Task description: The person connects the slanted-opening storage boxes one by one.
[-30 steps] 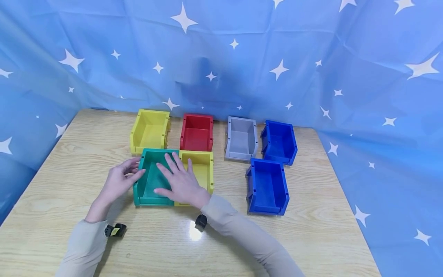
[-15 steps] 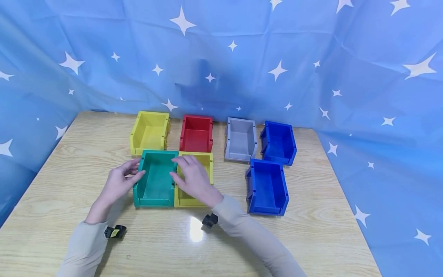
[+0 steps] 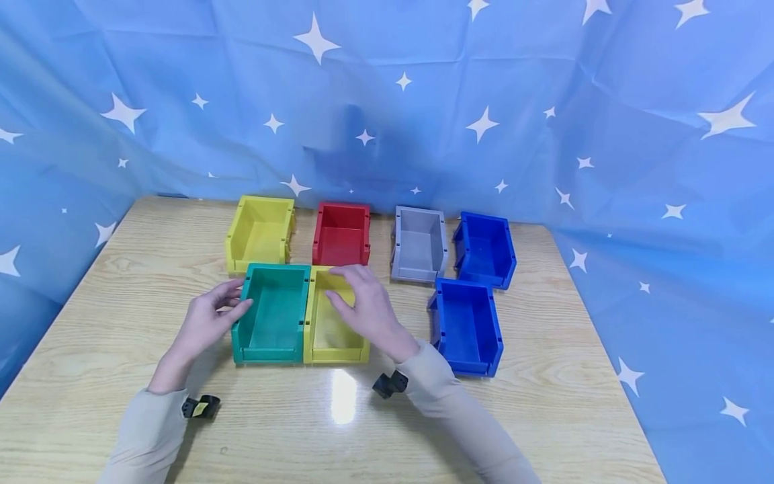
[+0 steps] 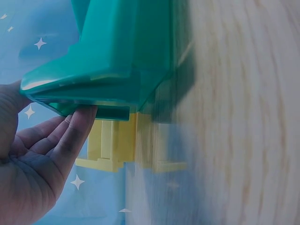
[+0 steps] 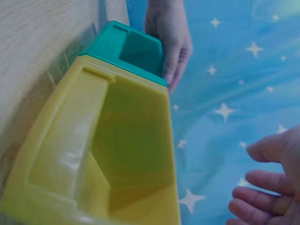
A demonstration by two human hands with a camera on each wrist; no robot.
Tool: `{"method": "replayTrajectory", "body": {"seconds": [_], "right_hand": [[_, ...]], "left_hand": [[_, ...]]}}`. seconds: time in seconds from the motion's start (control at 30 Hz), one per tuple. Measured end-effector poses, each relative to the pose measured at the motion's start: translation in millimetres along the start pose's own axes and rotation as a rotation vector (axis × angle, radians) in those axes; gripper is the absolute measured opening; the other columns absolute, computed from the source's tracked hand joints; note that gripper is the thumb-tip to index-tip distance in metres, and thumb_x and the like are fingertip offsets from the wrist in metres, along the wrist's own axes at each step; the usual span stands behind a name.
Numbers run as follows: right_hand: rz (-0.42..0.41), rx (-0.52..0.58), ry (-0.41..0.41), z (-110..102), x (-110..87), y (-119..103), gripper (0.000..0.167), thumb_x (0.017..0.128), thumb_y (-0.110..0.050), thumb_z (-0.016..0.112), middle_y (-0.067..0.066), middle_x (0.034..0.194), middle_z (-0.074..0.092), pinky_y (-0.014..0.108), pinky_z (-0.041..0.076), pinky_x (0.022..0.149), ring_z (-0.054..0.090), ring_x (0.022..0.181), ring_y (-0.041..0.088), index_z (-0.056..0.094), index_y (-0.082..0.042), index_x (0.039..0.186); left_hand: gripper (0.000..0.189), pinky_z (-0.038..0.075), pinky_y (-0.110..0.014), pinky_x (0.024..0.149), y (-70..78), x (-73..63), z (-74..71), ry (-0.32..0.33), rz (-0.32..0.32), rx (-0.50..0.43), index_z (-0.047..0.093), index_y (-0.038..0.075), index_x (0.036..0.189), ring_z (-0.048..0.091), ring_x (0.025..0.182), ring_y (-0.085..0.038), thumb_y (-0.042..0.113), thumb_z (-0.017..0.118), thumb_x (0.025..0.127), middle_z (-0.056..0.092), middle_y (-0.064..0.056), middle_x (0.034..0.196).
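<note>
A green open-front storage bin [image 3: 275, 312] stands side by side with a yellow bin [image 3: 338, 354], their walls together. My left hand [image 3: 208, 319] holds the green bin's left edge. In the left wrist view its thumb lies on the rim and its fingers [image 4: 77, 129] bend under the side lip. Over the yellow bin hovers my right hand [image 3: 371, 306], fingers slightly bent and holding nothing. The right wrist view shows those fingers [image 5: 260, 194] apart from the yellow bin's wall [image 5: 65, 150].
Behind stand another yellow bin [image 3: 261, 235], a red bin [image 3: 342, 245], a grey bin [image 3: 419, 245] and a blue bin [image 3: 486, 249]. A second blue bin [image 3: 465, 329] sits right of my right hand. A star-patterned blue cloth [image 3: 375, 81] hangs behind the wooden table [image 3: 272, 430].
My right hand has moved right, from over the green bin to over the yellow one, its spread fingers now drawn closer together. The left hand and the bins stay in place.
</note>
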State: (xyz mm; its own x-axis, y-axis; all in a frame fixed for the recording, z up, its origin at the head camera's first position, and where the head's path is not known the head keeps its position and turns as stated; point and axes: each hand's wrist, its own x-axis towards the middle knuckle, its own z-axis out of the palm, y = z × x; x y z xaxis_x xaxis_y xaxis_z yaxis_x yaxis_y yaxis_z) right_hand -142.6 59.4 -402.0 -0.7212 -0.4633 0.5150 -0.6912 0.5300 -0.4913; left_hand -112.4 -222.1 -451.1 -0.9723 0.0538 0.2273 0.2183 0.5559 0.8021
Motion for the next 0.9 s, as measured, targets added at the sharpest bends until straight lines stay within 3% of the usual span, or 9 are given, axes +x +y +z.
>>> {"method": "replayTrajectory", "body": {"seconds": [0.6, 0.9], "right_hand": [[0.163, 0.063, 0.092, -58, -28.0, 23, 0.031, 0.087, -0.010, 0.067, 0.013, 0.113, 0.063, 0.042, 0.051, 0.084, 0.059, 0.100, 0.026, 0.061, 0.001, 0.115], [0.219, 0.080, 0.164, -84, -45.9, 46, 0.026, 0.087, -0.007, 0.066, 0.016, 0.109, 0.064, 0.046, 0.052, 0.080, 0.059, 0.098, 0.028, 0.063, 0.001, 0.112]], "left_hand": [[0.038, 0.045, -0.005, 0.068, 0.8, -1.0, 0.1, 0.012, 0.006, -0.020, 0.056, -0.011, 0.120, 0.055, 0.081, 0.004, 0.005, 0.065, 0.087, 0.065, -0.026, 0.097], [0.039, 0.045, -0.006, 0.068, 1.7, -0.7, -0.2, 0.002, -0.011, -0.012, 0.055, -0.010, 0.121, 0.055, 0.082, 0.003, 0.007, 0.065, 0.088, 0.064, -0.025, 0.099]]}}
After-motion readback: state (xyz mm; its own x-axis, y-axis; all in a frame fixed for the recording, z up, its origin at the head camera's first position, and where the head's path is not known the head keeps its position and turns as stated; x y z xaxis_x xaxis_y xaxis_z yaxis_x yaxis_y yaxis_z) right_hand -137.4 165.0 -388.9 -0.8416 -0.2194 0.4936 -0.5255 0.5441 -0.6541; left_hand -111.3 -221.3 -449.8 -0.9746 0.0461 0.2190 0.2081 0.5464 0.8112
